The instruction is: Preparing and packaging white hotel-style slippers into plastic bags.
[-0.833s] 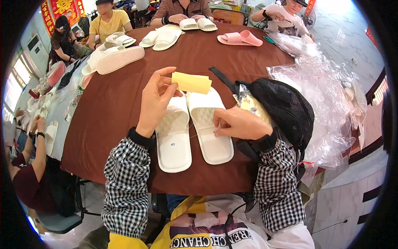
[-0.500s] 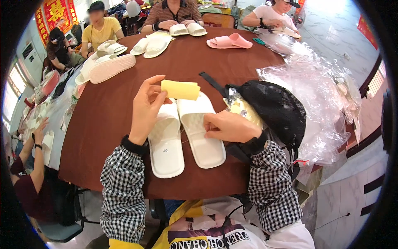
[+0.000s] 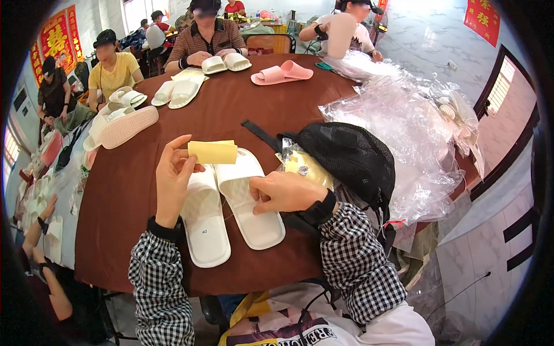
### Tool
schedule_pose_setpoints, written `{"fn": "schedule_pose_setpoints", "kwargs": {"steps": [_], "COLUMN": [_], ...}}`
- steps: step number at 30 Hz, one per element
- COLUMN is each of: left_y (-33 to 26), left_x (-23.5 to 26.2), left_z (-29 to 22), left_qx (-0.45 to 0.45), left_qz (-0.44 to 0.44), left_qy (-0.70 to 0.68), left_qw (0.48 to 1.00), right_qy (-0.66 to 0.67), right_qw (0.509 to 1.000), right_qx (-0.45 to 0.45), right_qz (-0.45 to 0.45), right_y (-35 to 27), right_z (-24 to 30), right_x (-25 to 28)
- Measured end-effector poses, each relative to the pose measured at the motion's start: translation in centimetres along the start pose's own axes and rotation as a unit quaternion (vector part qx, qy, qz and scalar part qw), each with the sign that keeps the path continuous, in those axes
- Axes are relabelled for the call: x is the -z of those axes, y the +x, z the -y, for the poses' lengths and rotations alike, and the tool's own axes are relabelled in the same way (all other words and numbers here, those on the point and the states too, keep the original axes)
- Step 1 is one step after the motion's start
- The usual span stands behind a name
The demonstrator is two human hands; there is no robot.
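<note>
a black mesh bag (image 3: pixel 346 158) lies on the brown round surface (image 3: pixel 231 109) beside a heap of clear plastic wrap (image 3: pixel 404 127), with a pink slipper pair (image 3: pixel 283 73) farther off and other people seated around the far rim.

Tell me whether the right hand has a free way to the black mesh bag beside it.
Probably yes. The right hand rests on the right white slipper, and the black mesh bag lies just beyond it on the table, with only a small yellowish packet between.
</note>
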State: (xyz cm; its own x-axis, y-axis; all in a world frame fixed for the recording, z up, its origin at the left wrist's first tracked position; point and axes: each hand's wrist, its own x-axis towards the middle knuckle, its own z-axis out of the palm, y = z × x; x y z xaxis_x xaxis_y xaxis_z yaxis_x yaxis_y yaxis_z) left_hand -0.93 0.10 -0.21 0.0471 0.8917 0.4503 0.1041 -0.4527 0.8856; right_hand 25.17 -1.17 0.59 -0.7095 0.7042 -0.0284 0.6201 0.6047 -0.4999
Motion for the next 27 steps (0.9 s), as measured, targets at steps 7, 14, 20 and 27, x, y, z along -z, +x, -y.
{"fn": "schedule_pose_setpoints", "kwargs": {"steps": [7,14,20,27], "left_y": [0.1,-0.2,-0.2,-0.6], "left_x": [-0.1,0.0,-0.5,-1.1], "left_z": [0.1,-0.4,0.1,-1.3], "left_qx": [-0.004,-0.005,-0.011,-0.097], "left_qz": [0.002,-0.003,0.034,0.098], "left_qy": [-0.003,-0.001,-0.039,0.110], "left_qw": [1.000,1.000,0.999,0.984], "right_qy": [-0.008,0.022,0.159,0.198], "right_qw": [1.000,0.999,0.956,0.912], "right_qx": [0.003,0.027,0.012,0.089], "right_qz": [-0.012,0.006,-0.246,-0.347], "right_y": [0.4,0.2,0.4,1.4], "right_z": [-0.4,0.0,0.7,1.0], "right_x": [-0.1,0.6,1.1,0.7]}}
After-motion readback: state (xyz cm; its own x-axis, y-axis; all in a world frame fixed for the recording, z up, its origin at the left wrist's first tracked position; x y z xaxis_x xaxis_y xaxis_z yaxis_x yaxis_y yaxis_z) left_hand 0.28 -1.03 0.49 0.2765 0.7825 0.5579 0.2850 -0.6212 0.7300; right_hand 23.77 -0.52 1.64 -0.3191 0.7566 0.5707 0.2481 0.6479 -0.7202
